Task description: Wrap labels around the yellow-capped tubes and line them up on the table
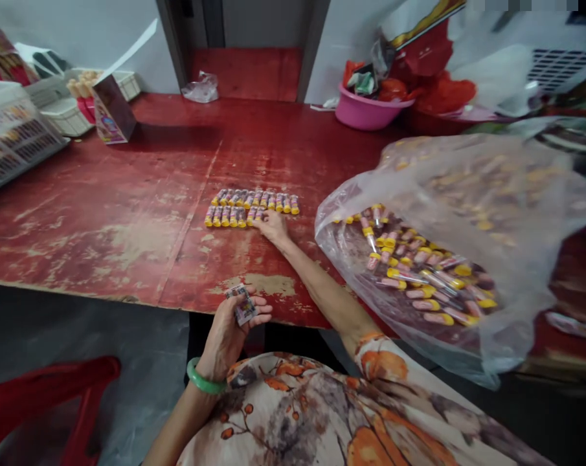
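Two rows of small tubes with yellow caps [225, 216] lie side by side on the red table [127, 175]. My right hand [272, 226] reaches over the right end of the nearer row, its fingers closed together at a tube there; the fingertips are too small to tell a firm grip. Near the table's front edge my left hand [234, 327], palm up, holds a small stack of printed cards [243, 304] under its thumb. To the right, an open clear plastic bag [511, 259] holds many loose yellow-capped tubes [423, 272].
A pink basin [370, 111] full of bags stands at the back right. White baskets [15, 129] and a printed paper box [112, 110] are at the left. A crumpled plastic bag [201, 87] lies at the back. A red chair [86, 388] is at lower left.
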The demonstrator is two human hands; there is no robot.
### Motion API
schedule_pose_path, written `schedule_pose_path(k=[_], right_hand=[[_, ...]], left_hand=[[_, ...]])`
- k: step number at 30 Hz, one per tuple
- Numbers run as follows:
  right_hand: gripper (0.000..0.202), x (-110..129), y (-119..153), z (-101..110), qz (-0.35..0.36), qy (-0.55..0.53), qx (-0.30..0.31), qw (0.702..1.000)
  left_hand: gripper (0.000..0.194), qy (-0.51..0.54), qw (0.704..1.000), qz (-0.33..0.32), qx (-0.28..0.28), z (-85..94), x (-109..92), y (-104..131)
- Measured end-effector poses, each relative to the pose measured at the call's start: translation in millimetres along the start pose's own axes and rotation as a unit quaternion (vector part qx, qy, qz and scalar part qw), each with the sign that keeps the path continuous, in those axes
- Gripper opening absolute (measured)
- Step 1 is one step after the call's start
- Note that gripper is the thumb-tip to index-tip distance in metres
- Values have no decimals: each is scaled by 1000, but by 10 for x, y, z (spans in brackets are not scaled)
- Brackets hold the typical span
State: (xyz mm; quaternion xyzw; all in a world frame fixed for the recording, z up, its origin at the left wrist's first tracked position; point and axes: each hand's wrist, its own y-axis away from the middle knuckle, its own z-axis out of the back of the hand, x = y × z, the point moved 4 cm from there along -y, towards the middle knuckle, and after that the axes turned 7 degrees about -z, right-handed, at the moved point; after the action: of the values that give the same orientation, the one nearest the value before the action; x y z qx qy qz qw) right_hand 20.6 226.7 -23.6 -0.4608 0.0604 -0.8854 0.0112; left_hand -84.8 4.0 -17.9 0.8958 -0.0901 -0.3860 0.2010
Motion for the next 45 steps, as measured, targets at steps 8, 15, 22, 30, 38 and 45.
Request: schedule_pose_path(k=[8, 15, 22, 30, 38, 45], right_hand=[[22, -497, 314, 1192, -5, 170, -182, 968], [38, -1266, 183, 1979, -150, 383, -189, 892], [25, -1283, 249, 2161, -172, 276, -220, 920], [17, -775, 920, 1742, -131, -282, -29, 950], [12, -155, 1761, 747, -152, -472, 241, 834], [18, -64, 1997, 569, -196, -460, 279, 820]], left_hand=[[25, -27, 999, -16, -18, 76, -5, -69], [29, -54, 998, -9, 29, -85, 79, -82], [41, -64, 997, -27, -27, -81, 74, -59], [39, -63, 997, -9, -50, -114, 81, -76], [40, -59, 995, -41, -74, -14, 91, -106], [36, -52, 994, -72, -64, -44, 85, -37]])
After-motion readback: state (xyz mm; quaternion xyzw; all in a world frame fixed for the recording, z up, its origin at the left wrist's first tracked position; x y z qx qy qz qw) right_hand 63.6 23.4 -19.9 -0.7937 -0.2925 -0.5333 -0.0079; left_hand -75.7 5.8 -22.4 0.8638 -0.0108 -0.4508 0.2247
